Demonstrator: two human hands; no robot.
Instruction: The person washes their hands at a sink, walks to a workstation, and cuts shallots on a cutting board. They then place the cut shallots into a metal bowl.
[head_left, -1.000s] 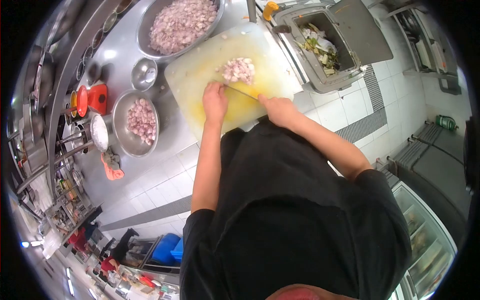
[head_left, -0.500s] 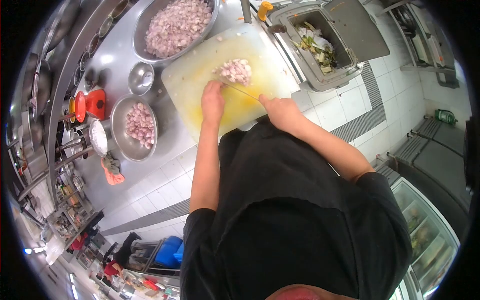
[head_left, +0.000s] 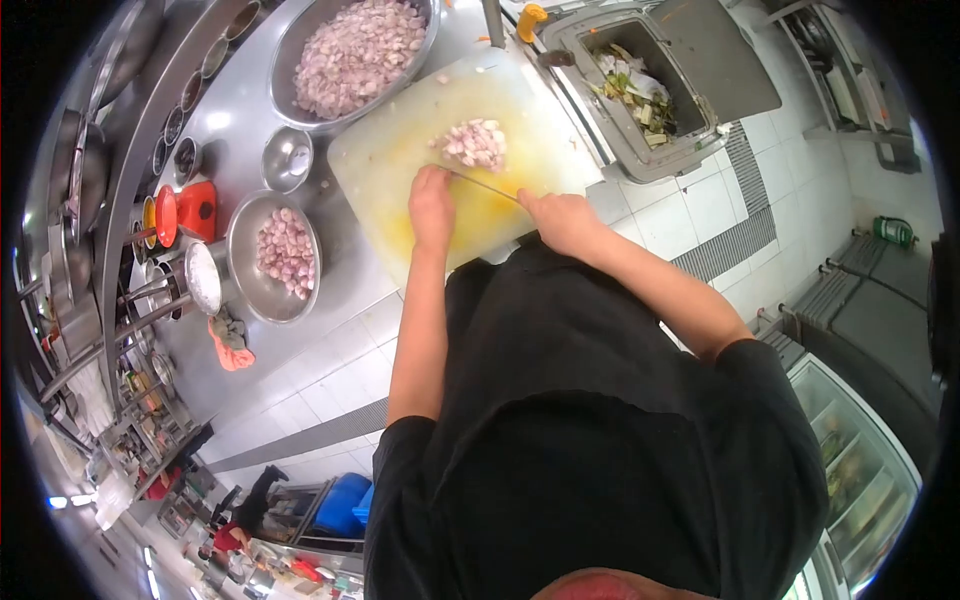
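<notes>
My right hand [head_left: 562, 220] is wrapped round the handle of a knife [head_left: 485, 186], whose thin blade reaches left across the cutting board [head_left: 385, 160]. At the blade's far end is my left hand [head_left: 432, 200], its fingers bent together; whether they hold a piece or only touch the knife is too small to tell. A pile of chopped shallots [head_left: 474, 144] lies on the board just beyond the blade. A big metal bowl of cut shallots [head_left: 360, 55] stands past the board's far left corner, and a smaller bowl holds whole peeled shallots [head_left: 286, 255] on the left.
An empty small metal bowl [head_left: 287, 159] sits between the two larger ones. Left of it are a red scale [head_left: 197, 210] and a cloth [head_left: 230, 343]. An open bin [head_left: 640, 95] with scraps stands right of the board. Another person [head_left: 232, 537] is far off at lower left.
The whole view has shifted slightly, moving the board and bowls a little to the right. Both hands remain at the knife near the shallot pile.
</notes>
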